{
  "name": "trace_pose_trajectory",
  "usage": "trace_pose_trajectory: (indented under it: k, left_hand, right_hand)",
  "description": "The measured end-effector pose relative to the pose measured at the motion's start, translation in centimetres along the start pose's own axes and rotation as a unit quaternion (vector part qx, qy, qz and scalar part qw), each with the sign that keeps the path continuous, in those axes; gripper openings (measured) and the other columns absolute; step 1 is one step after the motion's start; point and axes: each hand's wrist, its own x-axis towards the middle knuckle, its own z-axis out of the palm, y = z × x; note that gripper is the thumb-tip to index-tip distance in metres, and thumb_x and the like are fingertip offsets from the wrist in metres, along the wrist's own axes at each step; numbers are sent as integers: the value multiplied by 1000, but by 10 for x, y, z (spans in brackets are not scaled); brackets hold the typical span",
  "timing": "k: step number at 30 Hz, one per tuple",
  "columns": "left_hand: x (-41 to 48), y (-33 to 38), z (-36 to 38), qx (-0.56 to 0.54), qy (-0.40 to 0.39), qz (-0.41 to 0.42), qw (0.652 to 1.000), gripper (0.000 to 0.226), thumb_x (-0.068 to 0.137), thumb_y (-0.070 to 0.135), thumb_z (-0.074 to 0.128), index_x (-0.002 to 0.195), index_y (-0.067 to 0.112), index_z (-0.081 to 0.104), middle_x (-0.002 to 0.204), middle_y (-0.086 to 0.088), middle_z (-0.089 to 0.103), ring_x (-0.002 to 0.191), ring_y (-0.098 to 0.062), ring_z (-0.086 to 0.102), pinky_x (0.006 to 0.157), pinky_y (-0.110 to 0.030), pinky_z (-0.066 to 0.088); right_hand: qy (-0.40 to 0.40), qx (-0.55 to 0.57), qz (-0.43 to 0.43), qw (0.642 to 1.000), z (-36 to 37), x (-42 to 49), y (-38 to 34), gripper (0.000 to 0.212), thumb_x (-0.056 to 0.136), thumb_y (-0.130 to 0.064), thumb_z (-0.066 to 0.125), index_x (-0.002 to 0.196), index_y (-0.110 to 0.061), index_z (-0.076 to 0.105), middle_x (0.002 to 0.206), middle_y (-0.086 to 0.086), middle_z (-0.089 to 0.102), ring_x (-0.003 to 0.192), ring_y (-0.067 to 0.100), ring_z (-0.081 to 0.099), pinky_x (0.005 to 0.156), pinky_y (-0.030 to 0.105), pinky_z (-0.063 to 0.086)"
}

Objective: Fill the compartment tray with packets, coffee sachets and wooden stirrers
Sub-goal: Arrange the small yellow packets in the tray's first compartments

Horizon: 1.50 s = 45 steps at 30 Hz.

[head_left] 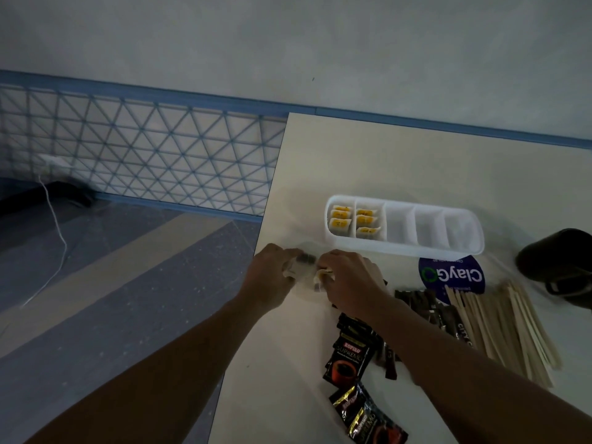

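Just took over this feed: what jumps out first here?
The left hand and right hand are close together near the left edge of the table, gripping small packets. Beyond them, the white compartment tray holds yellow-labelled packets in its two leftmost compartments only. Coffee sachets and wooden stirrers lie loose nearer the person.

Translucent plastic tray [404, 248], wooden stirrers [499, 325], glossy sachets [346, 360]

The white five-compartment tray [400, 248] is lying crosswise with yellow-printed packets [341, 218] sitting in its two leftmost compartments, black coffee sachets [347, 358] are lying scattered before it, wooden stirrers [499, 325] are lying piled rightward, and pale packets [304, 271] are being pinched by the left hand [272, 278] and right hand [349, 282].
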Motion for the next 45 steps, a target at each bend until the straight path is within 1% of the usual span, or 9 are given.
trace_pose_trajectory:
  k: [3,12,16,21,26,33,37,40,45]
  left_hand:
    - [6,3,2,1,21,7,1000,45,81,22,77,124,30,65,99,-2,57,83,-16,57,72,-19,40]
    - [16,6,5,-38,56,7,998,18,77,23,81,94,18,78,95,-3,69,82,-18,66,74,-27,50]
    - [18,10,-1,-42,67,12,997,22,75,25,83,93,13,78,92,-5,70,76,-16,63,69,-23,45]
    - [17,9,-11,-52,43,18,998,22,77,24,81,95,13,76,91,-4,71,77,-18,65,68,-25,46]
    - [17,10,-17,-52,33,28,998,19,78,25,80,94,16,76,87,2,71,76,-11,63,63,-7,38]
    - [15,13,-23,-54,-4,32,998,16,78,27,80,91,19,76,85,6,70,76,-7,62,66,-14,43]
    - [12,12,-20,-62,3,40,997,23,75,24,83,96,19,76,85,5,72,68,3,57,63,-7,39]
    - [8,11,-16,-75,-4,39,996,41,74,19,83,113,15,71,96,1,74,74,4,59,69,-1,41]
    - [9,9,-14,-53,-14,19,998,54,76,16,82,126,18,63,104,-6,73,89,-13,69,75,-19,51]
  right_hand:
    - [15,12,5,1000,0,-1,3,13,90,-24,63,102,-24,69,100,-7,69,86,19,62,74,36,53]
    - [6,18,25,1000,-1,-2,8,25,91,-18,60,115,-22,65,108,-2,68,91,22,62,73,33,49]
    - [18,19,31,999,0,0,9,21,92,-18,56,110,-20,68,103,0,69,87,23,61,69,31,45]
    - [25,23,19,999,1,1,8,24,91,-23,61,114,-22,66,104,0,70,87,23,63,74,36,54]
    - [28,49,-15,998,0,5,2,43,89,-29,65,131,-26,59,114,1,69,97,25,65,82,41,54]
    - [31,52,-23,998,2,13,2,17,92,-27,61,105,-24,72,94,-3,68,81,18,63,69,34,53]
    - [42,61,-13,997,8,14,5,16,92,-20,59,100,-21,74,89,-3,68,75,17,61,66,33,52]
    - [52,73,-2,996,10,13,7,18,93,-20,58,100,-21,74,90,-3,69,75,15,61,65,31,51]
    - [71,75,2,995,8,11,9,17,95,-21,58,101,-20,74,92,-3,70,76,16,62,65,31,52]
